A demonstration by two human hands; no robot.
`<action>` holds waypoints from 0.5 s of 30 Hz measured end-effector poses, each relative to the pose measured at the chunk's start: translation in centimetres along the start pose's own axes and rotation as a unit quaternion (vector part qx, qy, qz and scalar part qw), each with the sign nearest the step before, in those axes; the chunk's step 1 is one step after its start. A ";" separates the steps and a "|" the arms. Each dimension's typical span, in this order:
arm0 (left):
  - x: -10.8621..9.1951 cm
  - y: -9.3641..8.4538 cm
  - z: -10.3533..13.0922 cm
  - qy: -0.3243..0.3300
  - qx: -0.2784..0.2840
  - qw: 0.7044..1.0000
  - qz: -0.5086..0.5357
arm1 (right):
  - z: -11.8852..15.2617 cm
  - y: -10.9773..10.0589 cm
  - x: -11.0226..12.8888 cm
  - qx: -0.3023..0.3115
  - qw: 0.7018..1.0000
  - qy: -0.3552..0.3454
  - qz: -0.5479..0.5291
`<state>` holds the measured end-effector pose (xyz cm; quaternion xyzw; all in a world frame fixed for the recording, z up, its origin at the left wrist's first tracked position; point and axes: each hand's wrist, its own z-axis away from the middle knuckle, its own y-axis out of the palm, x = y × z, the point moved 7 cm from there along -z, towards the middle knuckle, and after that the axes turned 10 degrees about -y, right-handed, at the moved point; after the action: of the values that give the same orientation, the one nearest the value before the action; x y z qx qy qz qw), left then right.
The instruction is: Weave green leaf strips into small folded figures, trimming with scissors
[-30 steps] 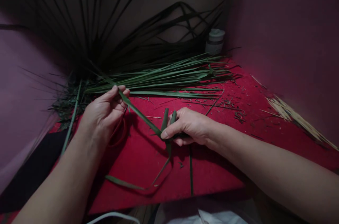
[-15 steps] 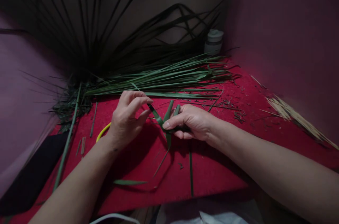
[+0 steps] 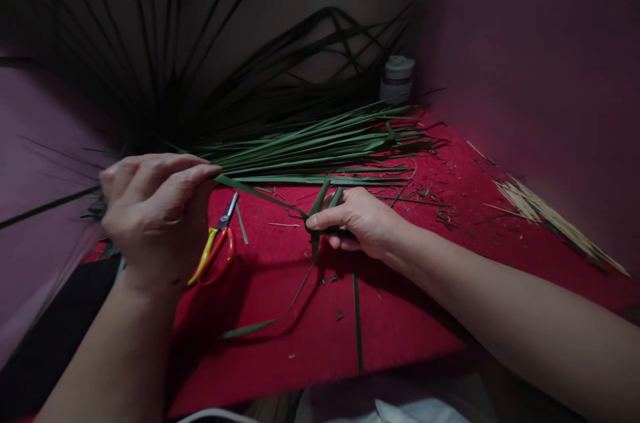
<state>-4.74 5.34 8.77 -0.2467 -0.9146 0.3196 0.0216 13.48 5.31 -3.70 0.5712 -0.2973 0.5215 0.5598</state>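
My left hand (image 3: pixel 155 203) is closed on a long green leaf strip (image 3: pixel 260 193), pulled out to the left, with its tail sticking out past the hand at the far left. The strip runs to a folded green leaf piece (image 3: pixel 319 208) with upright points and a thin tail hanging down. My right hand (image 3: pixel 357 219) pinches that folded piece between thumb and fingers, hiding part of it. Beside my left hand lies a pair of scissors (image 3: pixel 231 209) with red and yellow handles, partly covered by the hand.
A bundle of long green leaves (image 3: pixel 320 149) lies across the back of the red cloth (image 3: pixel 400 323). Behind it stands a white lidded container (image 3: pixel 397 79). Thin pale sticks (image 3: pixel 560 223) lie at the right. A dark flat object (image 3: pixel 60 329) is at the left, and leaf scraps are scattered about.
My left hand has moved left and drawn the leaf strip out long, uncovering the scissors. My right hand keeps its pinch on the folded leaf piece, nearly in place.
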 end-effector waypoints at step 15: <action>-0.6 1.2 0.8 -0.229 0.107 0.959 0.130 | 0.0 -0.3 1.4 -0.047 0.995 -0.070 -0.052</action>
<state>-3.84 5.43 7.53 -0.2795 -0.8158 0.4633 -0.2040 14.15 5.74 -2.48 0.5943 -0.3297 0.4359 0.5900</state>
